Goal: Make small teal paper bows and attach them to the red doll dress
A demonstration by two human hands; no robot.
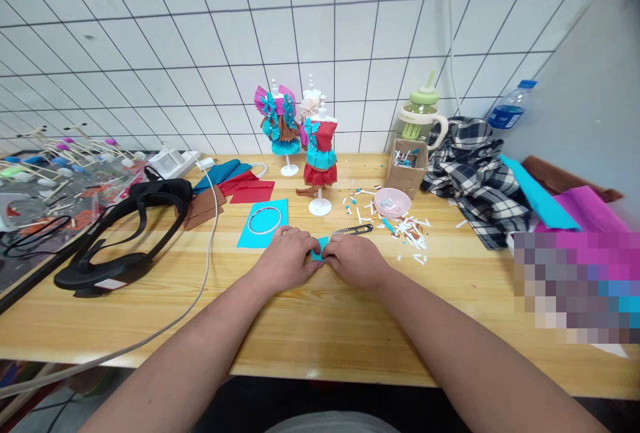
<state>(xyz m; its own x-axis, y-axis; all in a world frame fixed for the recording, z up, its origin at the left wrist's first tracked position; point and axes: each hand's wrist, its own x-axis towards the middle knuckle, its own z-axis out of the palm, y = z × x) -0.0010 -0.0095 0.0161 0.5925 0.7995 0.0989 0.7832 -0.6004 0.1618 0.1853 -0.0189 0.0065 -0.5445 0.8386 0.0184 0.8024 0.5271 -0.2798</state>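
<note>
In the middle of the table, a small turquoise piece of crepe paper (319, 250) is pinched between my two hands. My left hand (289, 256) closes on its left side with thumb and fingers. From the other side, the curled fingers of my right hand (357, 260) grip it, partly hiding it. Just beyond the right hand lie thread snips (356, 229). A turquoise sheet (281, 210) with a silvery ring (265, 221) on it is beside my left hand. Behind stands a mini dress form (321, 153) in a red and turquoise dress.
Paper scraps (413, 232) surround a pink bowl (393, 202). A cardboard box (406, 170), a green-lidded bottle (420, 113) and checked cloth (470, 166) stand behind right. At left are a black headset (125, 240), a white cable (210, 240) and red sheets (253, 190).
</note>
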